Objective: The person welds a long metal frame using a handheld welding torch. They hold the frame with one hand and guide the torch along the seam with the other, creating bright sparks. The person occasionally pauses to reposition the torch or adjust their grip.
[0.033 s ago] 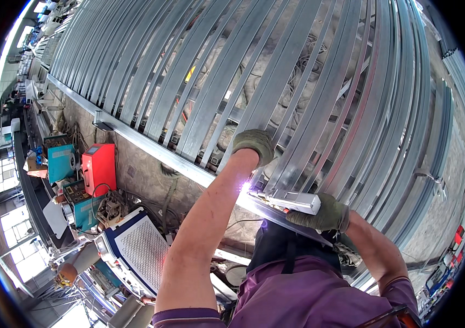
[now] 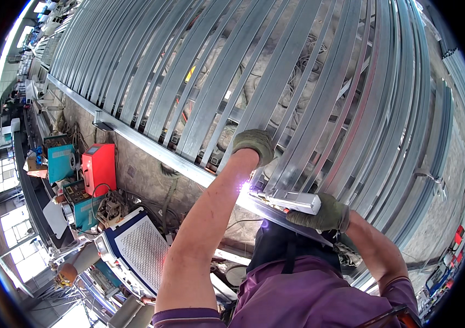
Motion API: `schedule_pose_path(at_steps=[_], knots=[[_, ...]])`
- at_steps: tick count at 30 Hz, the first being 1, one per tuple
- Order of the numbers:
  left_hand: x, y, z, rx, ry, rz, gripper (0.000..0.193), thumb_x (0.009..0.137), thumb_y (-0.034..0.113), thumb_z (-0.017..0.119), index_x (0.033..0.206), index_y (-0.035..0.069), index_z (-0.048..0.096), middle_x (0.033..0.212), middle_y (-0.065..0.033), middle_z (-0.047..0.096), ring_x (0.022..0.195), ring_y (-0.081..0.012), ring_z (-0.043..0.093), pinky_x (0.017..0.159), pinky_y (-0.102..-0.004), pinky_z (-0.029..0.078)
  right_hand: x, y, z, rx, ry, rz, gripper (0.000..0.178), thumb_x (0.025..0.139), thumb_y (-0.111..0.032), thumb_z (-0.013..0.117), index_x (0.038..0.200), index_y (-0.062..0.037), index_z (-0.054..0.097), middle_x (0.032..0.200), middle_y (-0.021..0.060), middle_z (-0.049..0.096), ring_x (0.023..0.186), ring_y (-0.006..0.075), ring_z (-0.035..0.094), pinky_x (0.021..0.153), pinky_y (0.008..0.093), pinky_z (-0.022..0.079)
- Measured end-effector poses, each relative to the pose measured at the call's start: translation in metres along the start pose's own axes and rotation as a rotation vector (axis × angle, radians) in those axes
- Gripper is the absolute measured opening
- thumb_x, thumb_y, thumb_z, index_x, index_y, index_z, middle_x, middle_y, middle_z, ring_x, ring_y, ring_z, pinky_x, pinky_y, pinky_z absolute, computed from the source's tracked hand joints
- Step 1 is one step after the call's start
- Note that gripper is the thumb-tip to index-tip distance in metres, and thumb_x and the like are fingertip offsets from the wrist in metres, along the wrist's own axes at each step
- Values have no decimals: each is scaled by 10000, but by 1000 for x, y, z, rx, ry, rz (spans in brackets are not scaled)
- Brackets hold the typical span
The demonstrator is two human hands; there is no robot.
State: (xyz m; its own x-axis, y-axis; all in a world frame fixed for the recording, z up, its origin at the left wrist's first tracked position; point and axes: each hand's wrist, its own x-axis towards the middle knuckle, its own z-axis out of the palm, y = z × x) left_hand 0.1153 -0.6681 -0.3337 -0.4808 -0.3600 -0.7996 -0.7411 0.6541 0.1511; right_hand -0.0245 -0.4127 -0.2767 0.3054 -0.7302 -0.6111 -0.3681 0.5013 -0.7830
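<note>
My right hand [image 2: 324,213], in a green work glove, is wrapped around a silver, boxy handheld welding gun [image 2: 297,201]. The gun's nozzle points left, and a bright violet-white glare [image 2: 245,187] burns at its tip, against the near frame rail [image 2: 186,168] where the tube ends meet it. My left hand [image 2: 254,146], gloved alike, is closed over a flat steel tube [image 2: 268,106] just beyond the glare; its fingertips are hidden. Many more grey steel tubes lie side by side, running away from me, with gaps between them.
A red machine box [image 2: 99,169] stands on the floor to the left, beside teal machines [image 2: 61,163]. Nearer is a white-and-blue cabinet with a perforated panel [image 2: 139,246]. Cables [image 2: 309,68] lie below the tubes. Stacked tubes [image 2: 443,126] rest at the far right.
</note>
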Motion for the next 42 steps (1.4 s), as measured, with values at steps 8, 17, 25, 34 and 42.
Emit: schedule_pose_path(at_steps=[8,17,25,34,42], knots=[[0,0,-2,0,-5,1,505,1076,474,612,1315,82,821,1366,-181,791,1274,-360,758,1100,-480,593,-2,-1,-2,-46,1,24,609,1016,-546,821,1433,-110,740,1209,147,832,1094,302,803,961,391,631],[-1,-2,-1,19,0,25,488,1080,453,611,1310,77,820,1355,-184,794,1257,-364,764,1086,-483,597,-4,-13,-7,0,-27,92,626,1017,-552,814,1455,-113,734,1251,160,827,1147,306,800,996,398,633],[3,-4,0,4,9,16,465,1065,425,630,1314,82,818,1348,-188,797,1254,-368,766,1082,-486,601,-4,-1,-4,-22,2,6,690,1022,-672,728,1457,-137,727,1174,184,824,1096,380,794,936,429,630],[3,-5,1,-5,6,9,458,1060,427,632,1317,99,819,1351,-183,797,1255,-369,765,1085,-485,601,-6,-5,-6,-14,-19,40,707,1028,-667,728,1499,-141,702,1222,183,818,1148,364,788,978,409,618],[4,-7,3,2,13,2,466,1074,436,616,1329,102,817,1365,-172,794,1275,-356,758,1099,-481,594,-8,-4,-6,24,-21,72,723,1018,-665,751,1520,-148,691,1235,175,818,1166,348,789,998,403,612]])
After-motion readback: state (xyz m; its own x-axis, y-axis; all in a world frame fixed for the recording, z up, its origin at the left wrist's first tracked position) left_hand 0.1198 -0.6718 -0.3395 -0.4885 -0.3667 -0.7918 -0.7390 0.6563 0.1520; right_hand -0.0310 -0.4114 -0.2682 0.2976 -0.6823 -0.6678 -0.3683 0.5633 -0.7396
